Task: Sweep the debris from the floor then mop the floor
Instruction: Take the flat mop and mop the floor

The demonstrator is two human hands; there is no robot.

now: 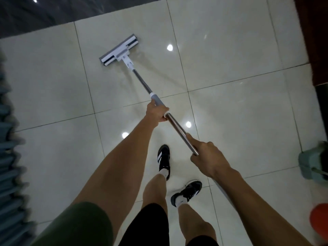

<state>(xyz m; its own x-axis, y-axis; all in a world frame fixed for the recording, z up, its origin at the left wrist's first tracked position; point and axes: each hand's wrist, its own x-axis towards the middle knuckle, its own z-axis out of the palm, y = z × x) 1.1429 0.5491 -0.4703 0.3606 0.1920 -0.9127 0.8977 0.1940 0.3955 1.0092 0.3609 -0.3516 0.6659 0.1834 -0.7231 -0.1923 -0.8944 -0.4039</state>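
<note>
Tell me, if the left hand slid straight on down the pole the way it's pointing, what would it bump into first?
Probably the mop head. The left hand grips the grey sleeve on the mop handle, which runs up-left with nothing else on it before the white joint at the head, resting on the tiled floor.

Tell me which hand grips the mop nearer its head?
The left hand, on the grey sleeve; the right hand holds the mop pole's top end.

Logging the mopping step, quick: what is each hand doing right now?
Left hand: fingers curled round the grey grip of the mop handle.
Right hand: fingers curled round the handle's upper end.
</note>
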